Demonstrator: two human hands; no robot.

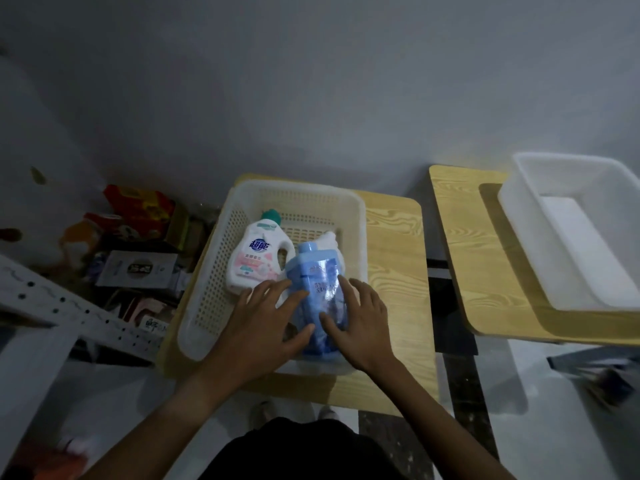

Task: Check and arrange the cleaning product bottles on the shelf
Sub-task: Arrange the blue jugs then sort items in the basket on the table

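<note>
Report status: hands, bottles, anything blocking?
Left hand and right hand open, fingers laid on blue bottle. It lies in perforated basket beside white bottle. Nothing blocking.

Both bare forearms are reaching forward and converging toward the middle. The left hand (268, 322) is lying palm down with its fingers (277, 289) spread and nearly straight. The right hand (358, 322) is mirroring it, palm down, fingers extended, thumb angling inward toward the left thumb
</note>
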